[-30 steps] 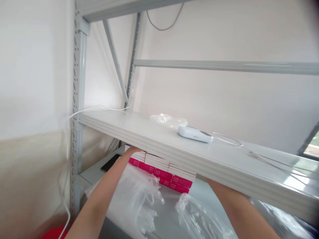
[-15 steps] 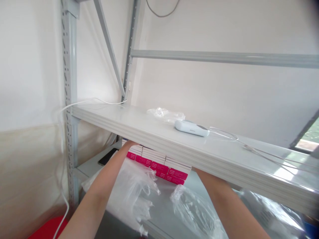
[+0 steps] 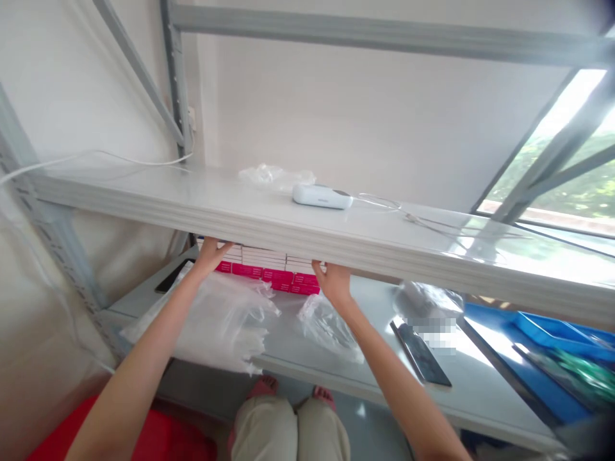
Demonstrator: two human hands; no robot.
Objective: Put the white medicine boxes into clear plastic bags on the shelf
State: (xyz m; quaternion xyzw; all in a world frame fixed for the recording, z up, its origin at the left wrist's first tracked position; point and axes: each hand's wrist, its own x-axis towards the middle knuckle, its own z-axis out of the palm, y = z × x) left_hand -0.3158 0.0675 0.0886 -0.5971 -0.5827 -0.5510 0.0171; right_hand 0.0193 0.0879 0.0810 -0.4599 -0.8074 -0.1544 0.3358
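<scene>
A row of small white and magenta boxes [image 3: 278, 279] stands packed together on the lower shelf, under the front edge of the upper shelf. At its left end, my left hand [image 3: 211, 255] grips the boxes, its fingers over their top. My right hand [image 3: 334, 282] grips the right end, with some fingers hidden behind the boxes. Just in front of the row lies a pile of clear plastic bags [image 3: 211, 314], below my left hand. Another crumpled clear bag [image 3: 327, 326] lies beside my right forearm.
The upper shelf [image 3: 230, 211] overhangs my hands and carries a white handheld device [image 3: 321, 196] with a cable and crumpled plastic [image 3: 276, 176]. Phones lie on the lower shelf at left [image 3: 173, 276] and right [image 3: 423, 355]. A blue tray [image 3: 552, 326] is farther right.
My view has tilted down and swung right. Both hands, hidden before behind the upper shelf's edge, now show at the ends of the row of boxes.
</scene>
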